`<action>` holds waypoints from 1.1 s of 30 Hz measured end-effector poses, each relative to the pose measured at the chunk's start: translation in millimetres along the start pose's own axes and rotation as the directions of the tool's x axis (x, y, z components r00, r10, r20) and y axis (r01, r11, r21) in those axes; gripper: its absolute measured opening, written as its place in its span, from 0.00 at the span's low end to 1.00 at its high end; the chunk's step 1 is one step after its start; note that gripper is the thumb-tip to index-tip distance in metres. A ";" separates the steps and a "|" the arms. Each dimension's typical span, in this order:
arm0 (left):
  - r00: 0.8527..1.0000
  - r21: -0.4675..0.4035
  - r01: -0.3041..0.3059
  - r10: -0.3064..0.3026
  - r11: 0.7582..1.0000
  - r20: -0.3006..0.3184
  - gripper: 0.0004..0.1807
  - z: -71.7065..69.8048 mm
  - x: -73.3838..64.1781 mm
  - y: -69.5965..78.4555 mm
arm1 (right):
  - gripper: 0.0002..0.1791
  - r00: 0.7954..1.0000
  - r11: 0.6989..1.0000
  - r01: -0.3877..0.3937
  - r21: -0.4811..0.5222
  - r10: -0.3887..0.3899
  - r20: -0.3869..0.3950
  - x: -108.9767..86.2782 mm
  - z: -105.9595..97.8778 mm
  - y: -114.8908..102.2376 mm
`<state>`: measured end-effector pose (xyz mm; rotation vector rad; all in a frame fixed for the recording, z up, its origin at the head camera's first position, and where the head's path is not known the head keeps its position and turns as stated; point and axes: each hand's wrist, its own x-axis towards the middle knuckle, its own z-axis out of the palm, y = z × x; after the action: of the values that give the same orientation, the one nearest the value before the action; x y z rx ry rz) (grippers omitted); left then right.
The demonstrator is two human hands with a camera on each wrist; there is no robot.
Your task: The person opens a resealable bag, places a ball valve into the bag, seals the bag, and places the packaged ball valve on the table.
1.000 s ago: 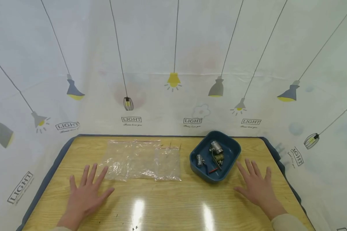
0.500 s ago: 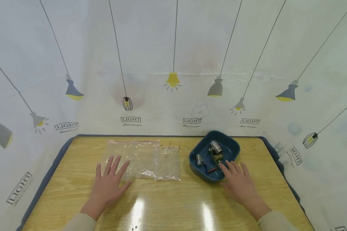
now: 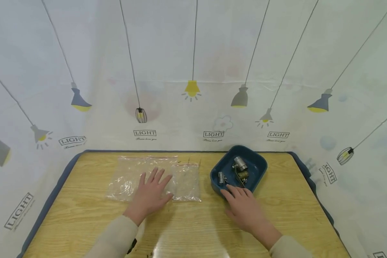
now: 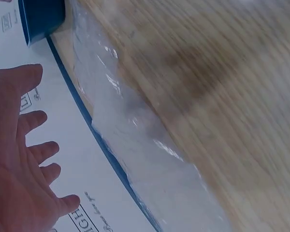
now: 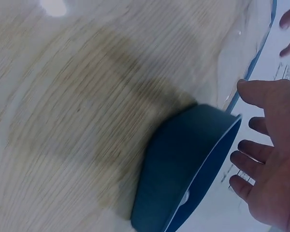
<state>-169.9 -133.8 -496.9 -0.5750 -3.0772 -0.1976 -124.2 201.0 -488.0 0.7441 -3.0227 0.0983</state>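
Note:
My left hand (image 3: 151,195) hovers with fingers spread over three clear zip bags (image 3: 125,179) lying flat, overlapping, on the table. In the left wrist view that hand (image 4: 24,150) holds nothing, and the bags (image 4: 130,130) lie beside it. My right hand (image 3: 245,209) reaches over the near rim of a dark blue plastic tub (image 3: 258,163), fingers extended and holding nothing. Inside the tub lie a large silver ball valve (image 3: 240,163), a brass valve (image 3: 243,175) and a small silver valve (image 3: 221,177). The right hand hides the tub's near corner and the red-tipped lever.
The wooden table (image 3: 187,229) has a dark blue edge (image 3: 58,190) along its back and sides. A white curtain (image 3: 167,100) printed with lamps hangs behind and on both sides. The tub's walls (image 5: 179,154) stand up from the table.
Both hands have moved inward: the left from the table's left side to over the bags, the right from beside the tub to over its near rim. Bags and tub stay put.

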 end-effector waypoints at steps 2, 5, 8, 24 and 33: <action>0.999 -0.009 -0.007 0.007 1.000 0.034 0.34 1.6 7.8 7.3 | 0.33 1.000 1.000 0.025 0.016 -0.026 0.015 4.1 0.6 -8.0; 0.996 -0.030 -0.013 0.015 0.999 0.093 0.33 3.4 16.8 17.7 | 0.31 0.998 0.997 0.067 0.029 -0.068 0.017 10.2 2.5 -18.5; 0.989 -0.053 -0.028 0.036 0.998 0.145 0.31 4.4 23.9 27.0 | 0.29 0.994 0.994 0.104 0.038 -0.105 0.025 16.1 4.5 -26.9; 0.984 -0.007 -0.049 0.049 0.999 0.174 0.29 34.8 54.7 62.9 | 0.20 0.973 0.982 0.158 0.102 -0.172 0.152 27.5 10.8 -38.5; 0.977 0.007 -0.041 0.039 0.999 0.210 0.33 37.4 52.8 72.0 | 0.19 0.978 0.986 0.130 0.104 -0.144 0.149 26.9 11.9 -37.5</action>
<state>-192.6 -43.6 -523.7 -0.7003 -3.2623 -0.1264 -130.7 154.6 -496.7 1.0122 -3.1191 0.1886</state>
